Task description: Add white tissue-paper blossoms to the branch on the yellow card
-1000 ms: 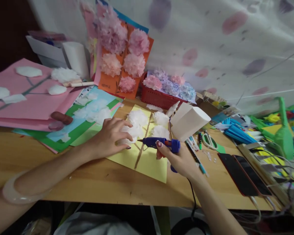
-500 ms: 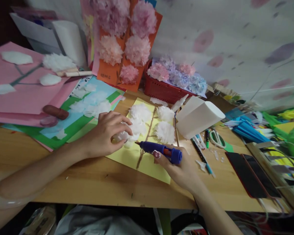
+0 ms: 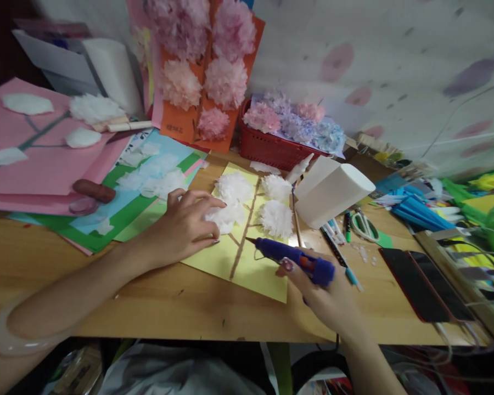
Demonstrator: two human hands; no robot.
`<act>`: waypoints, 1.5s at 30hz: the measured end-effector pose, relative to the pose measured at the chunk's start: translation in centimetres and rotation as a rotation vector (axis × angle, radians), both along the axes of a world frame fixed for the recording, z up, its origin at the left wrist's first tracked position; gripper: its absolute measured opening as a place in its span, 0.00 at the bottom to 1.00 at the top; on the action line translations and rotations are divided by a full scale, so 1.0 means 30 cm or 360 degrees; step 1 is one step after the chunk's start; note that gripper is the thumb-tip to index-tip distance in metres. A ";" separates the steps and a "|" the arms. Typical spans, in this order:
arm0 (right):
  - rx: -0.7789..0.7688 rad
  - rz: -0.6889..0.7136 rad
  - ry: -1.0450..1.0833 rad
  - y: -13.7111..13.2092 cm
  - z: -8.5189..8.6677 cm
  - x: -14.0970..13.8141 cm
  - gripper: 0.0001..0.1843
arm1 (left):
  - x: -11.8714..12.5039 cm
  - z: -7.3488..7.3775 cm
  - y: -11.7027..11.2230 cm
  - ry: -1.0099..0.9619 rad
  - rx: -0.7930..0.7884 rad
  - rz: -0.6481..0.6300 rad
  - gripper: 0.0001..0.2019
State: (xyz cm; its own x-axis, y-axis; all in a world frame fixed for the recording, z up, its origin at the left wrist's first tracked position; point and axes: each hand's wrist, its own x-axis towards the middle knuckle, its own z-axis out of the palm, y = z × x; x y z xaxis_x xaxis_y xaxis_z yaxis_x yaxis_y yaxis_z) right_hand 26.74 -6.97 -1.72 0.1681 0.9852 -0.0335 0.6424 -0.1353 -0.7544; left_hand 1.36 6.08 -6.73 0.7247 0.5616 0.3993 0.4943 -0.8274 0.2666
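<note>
My left hand has its fingers curled at the left edge of a white tissue-paper flower on a yellow sheet. The fingers partly cover what lies under them. My right hand grips a blue glue gun, its nozzle pointing left over a brown stem on the sheet. Other white tissue flowers sit along the stem: one at the upper left, one at the upper right and one at the right.
A white paper roll stands behind the sheet, near scissors and pens. A red basket holds coloured tissue flowers. Two phones lie at the right. Pink sheets and green sheets are stacked at the left.
The glue gun has moved right, away from my left hand. White tissue that showed below my left fingers is no longer visible there, and more of the brown stem shows.
</note>
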 end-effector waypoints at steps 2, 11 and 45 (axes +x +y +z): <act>0.0032 -0.0346 0.0054 -0.035 0.004 0.037 0.25 | -0.009 0.007 0.002 -0.0042 -0.0048 -0.0001 0.09; 0.0152 -0.1170 0.0034 -0.105 0.014 0.177 0.27 | -0.060 0.068 0.033 -0.0176 -0.0270 -0.0028 0.09; 0.0185 -0.1101 0.0365 -0.227 -0.030 0.172 0.25 | -0.139 0.154 0.009 -0.0097 -0.0325 0.0847 0.09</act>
